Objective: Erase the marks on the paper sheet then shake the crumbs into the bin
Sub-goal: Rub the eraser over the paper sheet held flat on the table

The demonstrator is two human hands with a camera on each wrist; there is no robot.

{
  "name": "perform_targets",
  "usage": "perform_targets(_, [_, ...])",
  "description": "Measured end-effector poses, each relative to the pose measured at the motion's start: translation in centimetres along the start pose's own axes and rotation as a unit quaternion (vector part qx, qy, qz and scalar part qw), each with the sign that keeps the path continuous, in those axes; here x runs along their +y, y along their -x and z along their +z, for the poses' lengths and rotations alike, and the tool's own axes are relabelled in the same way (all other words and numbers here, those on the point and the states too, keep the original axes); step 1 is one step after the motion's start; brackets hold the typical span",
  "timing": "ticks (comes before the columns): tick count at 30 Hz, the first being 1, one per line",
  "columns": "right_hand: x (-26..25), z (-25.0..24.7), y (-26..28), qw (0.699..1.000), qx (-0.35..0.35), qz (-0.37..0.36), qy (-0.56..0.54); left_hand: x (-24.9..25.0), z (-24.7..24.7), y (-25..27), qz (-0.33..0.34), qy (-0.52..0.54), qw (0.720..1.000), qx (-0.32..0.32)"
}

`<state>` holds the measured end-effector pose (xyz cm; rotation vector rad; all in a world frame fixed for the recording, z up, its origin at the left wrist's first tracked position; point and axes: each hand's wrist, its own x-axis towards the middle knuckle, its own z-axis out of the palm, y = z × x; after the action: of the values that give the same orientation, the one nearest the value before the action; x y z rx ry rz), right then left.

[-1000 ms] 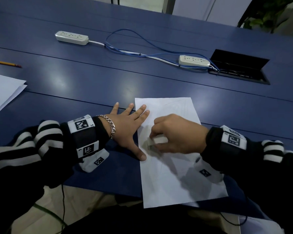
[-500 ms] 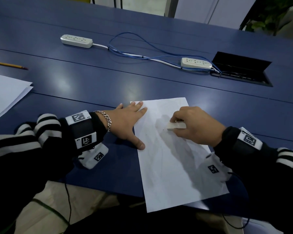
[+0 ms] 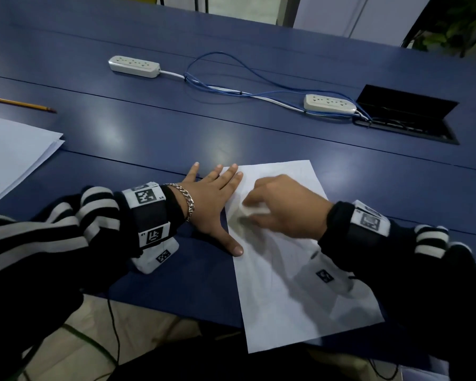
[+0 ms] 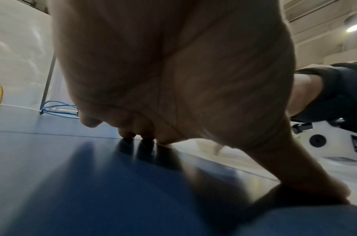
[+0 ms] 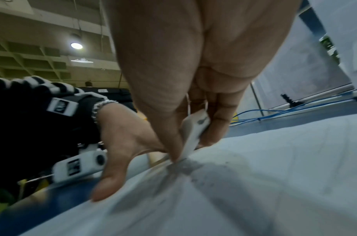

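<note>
A white paper sheet (image 3: 294, 292) lies on the blue table (image 3: 176, 138), its near edge overhanging the front. My right hand (image 3: 283, 207) pinches a white eraser (image 3: 254, 210) between thumb and fingers and presses it on the sheet's upper left part. The right wrist view shows the eraser (image 5: 193, 135) tipped onto the paper (image 5: 254, 183), with grey crumbs (image 5: 183, 167) and smudges at its tip. My left hand (image 3: 217, 199) lies flat with fingers spread, thumb and fingertips pinning the sheet's left edge. No bin is in view.
A stack of white sheets (image 3: 14, 152) lies at the far left with a yellow pencil (image 3: 22, 105) behind it. Two white power strips (image 3: 134, 66) (image 3: 329, 103) with blue cables (image 3: 231, 78) cross the table's back. An open cable hatch (image 3: 407, 116) sits at the back right.
My right hand has slid the eraser from the sheet's upper middle back left and nearer, close to my left hand. The left hand still holds the paper's edge.
</note>
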<state>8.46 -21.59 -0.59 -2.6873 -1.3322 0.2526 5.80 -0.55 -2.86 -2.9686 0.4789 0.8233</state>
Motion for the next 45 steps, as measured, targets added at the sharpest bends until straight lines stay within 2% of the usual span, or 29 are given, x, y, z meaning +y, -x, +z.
perform_targets(3, [-0.1, -0.3, 0.0, 0.999, -0.034, -0.033, -0.026, 0.0, -0.1, -0.1, -0.001, -0.002, 1.000, -0.005])
perform_targets(6, [1.4, -1.0, -1.4, 0.999, 0.011, 0.036, -0.003, 0.1, -0.2, 0.0, -0.005, -0.004, 1.000, -0.008])
perform_targets(8, [1.5, -0.9, -1.5, 0.998, 0.027, 0.050, 0.013, 0.2, -0.2, 0.0, -0.007, -0.003, 1.000, -0.011])
perform_targets(10, [0.1, -0.5, -0.8, 1.000, 0.013, 0.009, 0.014, 0.2, -0.3, 0.0, -0.007, -0.001, 1.000, -0.012])
perform_targets(13, [-1.2, -0.6, 0.1, 0.998, -0.049, -0.034, 0.003, 0.2, -0.3, 0.1, -0.006, -0.003, 1.000, -0.013])
perform_targets(15, [0.0, -1.1, -0.7, 1.000, -0.028, -0.006, 0.010, 0.2, -0.3, 0.1, -0.007, -0.005, 1.000, -0.013])
perform_targets(18, [2.4, -1.4, -1.5, 0.996, 0.030, 0.078, 0.018, 0.4, -0.4, 0.1, -0.007, -0.004, 1.000, -0.014])
perform_targets(26, [3.9, -1.2, -1.3, 0.994, 0.024, 0.102, -0.007, -0.8, -2.4, 0.0, 0.055, -0.012, 0.998, -0.033])
perform_targets(32, [3.3, -1.3, -0.8, 0.996, 0.025, 0.086, 0.011, 0.2, -1.2, 0.3, 0.047, -0.011, 0.999, -0.021])
perform_targets(36, [2.6, -1.8, 0.2, 1.000, -0.022, -0.004, -0.011, 0.2, -1.2, 0.2, 0.038, -0.022, 0.999, -0.020])
perform_targets(38, [2.6, -2.3, 0.2, 0.998, -0.051, -0.028, -0.009, 0.0, -1.1, 0.1, 0.035, -0.018, 0.999, -0.022])
perform_targets(43, [4.1, -2.4, -1.4, 0.999, 0.009, 0.044, 0.001, -0.2, -0.9, -0.2, 0.030, -0.011, 0.999, -0.023])
perform_targets(45, [3.9, -2.2, -1.2, 0.999, 0.009, 0.031, 0.004, -0.2, -0.8, -0.3, 0.025, -0.010, 0.999, -0.021])
